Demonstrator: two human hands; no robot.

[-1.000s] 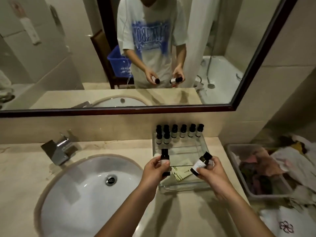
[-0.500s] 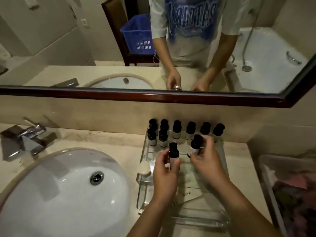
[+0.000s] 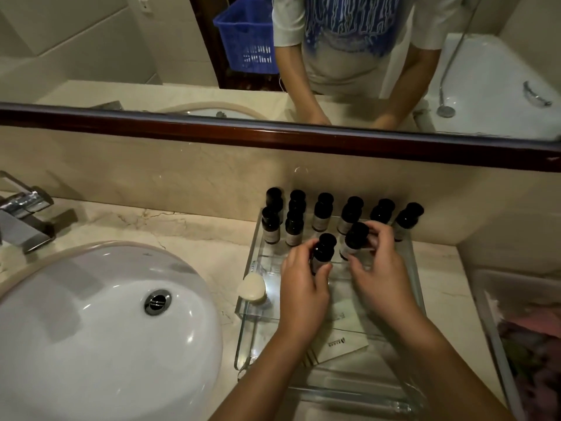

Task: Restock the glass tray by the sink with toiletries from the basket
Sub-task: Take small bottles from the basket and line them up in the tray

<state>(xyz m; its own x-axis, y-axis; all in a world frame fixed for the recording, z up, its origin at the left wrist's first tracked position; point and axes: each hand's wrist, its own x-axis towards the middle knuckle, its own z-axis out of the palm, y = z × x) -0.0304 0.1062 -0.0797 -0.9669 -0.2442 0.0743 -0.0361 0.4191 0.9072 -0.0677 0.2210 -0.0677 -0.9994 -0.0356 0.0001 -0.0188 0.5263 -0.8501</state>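
Note:
A clear glass tray (image 3: 243, 338) sits on the counter right of the sink. Several small dark bottles with black caps (image 3: 321, 212) stand in rows at its far end. My left hand (image 3: 303, 287) grips one upright bottle (image 3: 324, 249) over the tray's middle. My right hand (image 3: 379, 268) pinches a second bottle (image 3: 355, 238), tilted slightly, just behind the first. A round white soap (image 3: 251, 286) lies at the tray's left side. A flat paper packet (image 3: 343, 344) lies under my wrists. A grey basket (image 3: 516, 314) stands to the right.
A white basin (image 3: 100, 329) with a metal drain fills the lower left, with a chrome tap (image 3: 24, 217) behind it. A mirror with a dark wooden frame (image 3: 273, 135) runs along the wall and reflects a blue crate (image 3: 247, 34) and a bathtub.
Both hands have carried their bottles forward from the tray's near end to its middle, close behind the standing rows. The view has leaned in and down toward the tray.

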